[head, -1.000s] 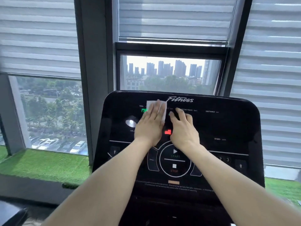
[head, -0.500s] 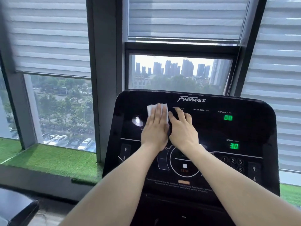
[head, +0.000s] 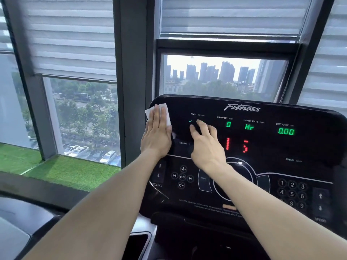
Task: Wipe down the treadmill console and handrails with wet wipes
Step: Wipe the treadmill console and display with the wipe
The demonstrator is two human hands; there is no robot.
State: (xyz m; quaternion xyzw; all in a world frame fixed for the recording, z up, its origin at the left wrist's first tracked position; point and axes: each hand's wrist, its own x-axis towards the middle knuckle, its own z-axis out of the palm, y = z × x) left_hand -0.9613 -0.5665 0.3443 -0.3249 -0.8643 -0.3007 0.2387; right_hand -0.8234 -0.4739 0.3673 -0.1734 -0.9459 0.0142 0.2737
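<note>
Left hand (head: 156,135) lay flat on the treadmill console (head: 281,147) at its upper left corner, fingers (head: 159,117) straight and together, pressing a white wet wipe (head: 150,112) against the black panel. Wipe sat under the fingers and palm; its top and left edges stuck out past the fingertips, a strip showed on the right side of the hand. Right hand (head: 206,145) rested on the console just beside, near the TIME readout, fingers loosely bent, tips touching the panel, holding nothing as far as could be seen. The two hands were close but apart. Green readouts lit for calories, heart rate, distance; red dots in the middle. Number keypad (head: 292,194) at lower right. Window (head: 216,77) behind the console, blinds part down, green turf (head: 65,171) on the ledge at left. Handrails possibly the dark shape lower left, too blurred to tell.
</note>
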